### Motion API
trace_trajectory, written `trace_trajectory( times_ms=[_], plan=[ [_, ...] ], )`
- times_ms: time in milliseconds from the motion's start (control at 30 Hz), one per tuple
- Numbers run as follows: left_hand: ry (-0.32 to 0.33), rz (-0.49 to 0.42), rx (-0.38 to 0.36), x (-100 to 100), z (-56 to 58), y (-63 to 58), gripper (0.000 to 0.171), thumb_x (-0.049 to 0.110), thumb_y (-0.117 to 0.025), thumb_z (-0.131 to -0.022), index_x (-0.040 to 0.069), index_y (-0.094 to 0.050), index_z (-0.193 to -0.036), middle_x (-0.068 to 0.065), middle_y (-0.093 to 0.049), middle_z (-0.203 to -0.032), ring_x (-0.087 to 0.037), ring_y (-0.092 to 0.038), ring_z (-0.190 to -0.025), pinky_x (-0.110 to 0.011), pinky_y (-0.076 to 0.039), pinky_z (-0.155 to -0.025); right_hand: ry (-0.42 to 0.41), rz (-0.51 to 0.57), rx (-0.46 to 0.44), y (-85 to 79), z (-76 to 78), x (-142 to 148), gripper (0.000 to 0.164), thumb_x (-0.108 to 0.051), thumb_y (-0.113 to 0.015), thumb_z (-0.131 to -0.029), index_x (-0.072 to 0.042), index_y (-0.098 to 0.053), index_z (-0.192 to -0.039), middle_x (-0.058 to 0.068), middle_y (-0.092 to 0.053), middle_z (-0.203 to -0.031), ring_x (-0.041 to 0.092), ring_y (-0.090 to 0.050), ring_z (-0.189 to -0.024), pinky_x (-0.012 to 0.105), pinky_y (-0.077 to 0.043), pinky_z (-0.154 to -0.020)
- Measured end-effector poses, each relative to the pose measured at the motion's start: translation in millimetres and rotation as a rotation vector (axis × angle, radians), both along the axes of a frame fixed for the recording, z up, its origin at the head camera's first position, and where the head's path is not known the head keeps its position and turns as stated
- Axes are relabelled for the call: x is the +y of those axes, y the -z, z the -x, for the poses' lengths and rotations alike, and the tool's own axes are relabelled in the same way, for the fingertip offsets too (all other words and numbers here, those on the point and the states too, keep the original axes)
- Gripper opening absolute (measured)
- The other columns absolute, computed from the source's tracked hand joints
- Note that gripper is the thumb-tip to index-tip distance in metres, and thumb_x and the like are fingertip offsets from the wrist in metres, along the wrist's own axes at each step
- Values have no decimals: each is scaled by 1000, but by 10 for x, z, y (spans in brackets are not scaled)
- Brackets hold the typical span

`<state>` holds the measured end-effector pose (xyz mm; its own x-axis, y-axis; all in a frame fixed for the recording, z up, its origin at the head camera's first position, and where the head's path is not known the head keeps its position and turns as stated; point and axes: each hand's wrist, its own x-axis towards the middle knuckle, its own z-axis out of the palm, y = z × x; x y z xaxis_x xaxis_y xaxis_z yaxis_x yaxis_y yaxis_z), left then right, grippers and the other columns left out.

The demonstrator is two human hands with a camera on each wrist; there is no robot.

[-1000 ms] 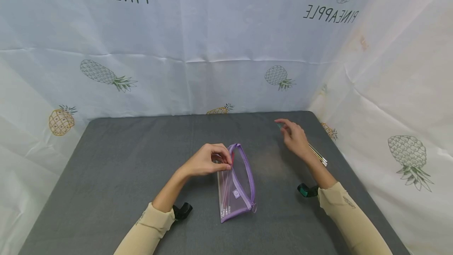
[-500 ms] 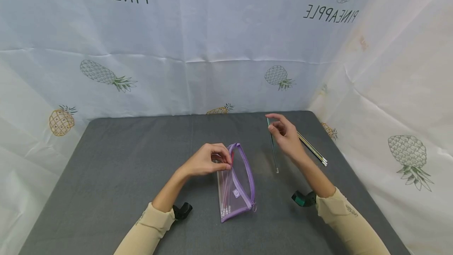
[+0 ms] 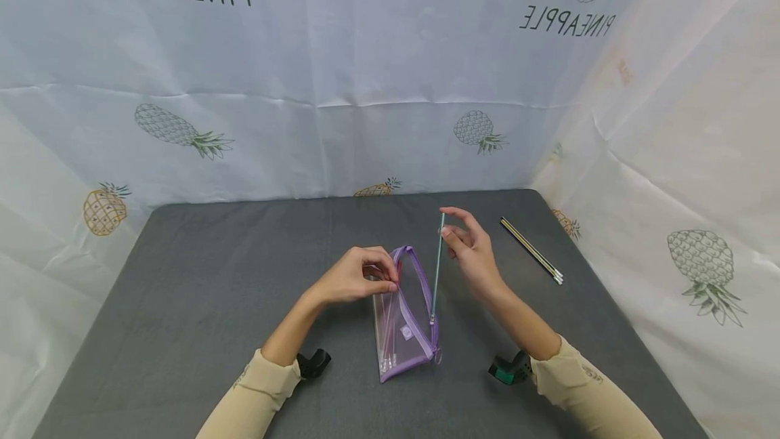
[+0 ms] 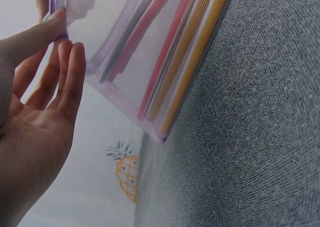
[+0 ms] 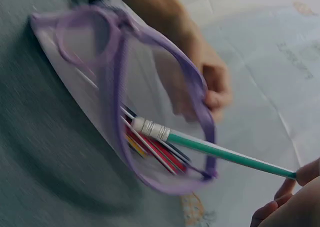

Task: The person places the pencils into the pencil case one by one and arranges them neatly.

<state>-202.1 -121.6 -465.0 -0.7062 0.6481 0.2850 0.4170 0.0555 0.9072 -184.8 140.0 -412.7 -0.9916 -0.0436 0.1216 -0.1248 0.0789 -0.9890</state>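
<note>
Right hand pinched a green pencil near its upper end, index finger high along it; the pencil hung steeply, metal-banded eraser end down, at the open mouth of a mesh pouch with purple edging; could not tell whether the eraser had passed inside the rim or lay only over it.

Left hand gripped the zip edge between thumb and finger, mouth held agape; pouch stood tilted on the grey table, a ring on the zip pull at its near end.

Inside, seen through the mesh, pencils in red, pink and yellow, with something darker among them; farther out, beyond the right hand, a few loose yellow-and-black pencils lay side by side; pineapple-print cloth behind.

Step in hand, as I judged it: feeding the green pencil in; next move seemed to call for lowering it eraser-first, clear of the rim, the left pinch kept firm; the mesh would probably sag if let go.
</note>
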Motion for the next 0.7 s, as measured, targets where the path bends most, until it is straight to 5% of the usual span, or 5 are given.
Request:
trace_trajectory(
  times_ms=[200,533,700],
  plan=[
    [-1,-2,15,-1,-7,-4,11,1,-86,-90,9,-80,-96,-11,-73,-100,-6,-70,-90,-28,-66,-84,-26,0,-41,166,-110,-156,39,-3,-60,-109,-7,-56,-148,-9,-66,-87,11,-51,-78,24,-43,-72],
    [-16,14,27,-2,-9,-4,10,4,-86,-92,9,-79,-97,-12,-73,-101,-6,-70,-90,-28,-66,-83,-131,-258,18,341,-210,-233,31,-4,-62,-108,-7,-60,-139,26,-71,-101,10,-54,-75,21,-44,-68],
    [-13,24,21,0,-8,-1,10,5,-86,-92,9,-79,-98,-11,-73,-102,-8,-71,-91,-30,-66,-85,-178,-399,91,391,-220,-193,34,-11,-70,-106,-9,-63,-140,17,-77,-100,7,-51,-74,20,-40,-62]
  ],
)
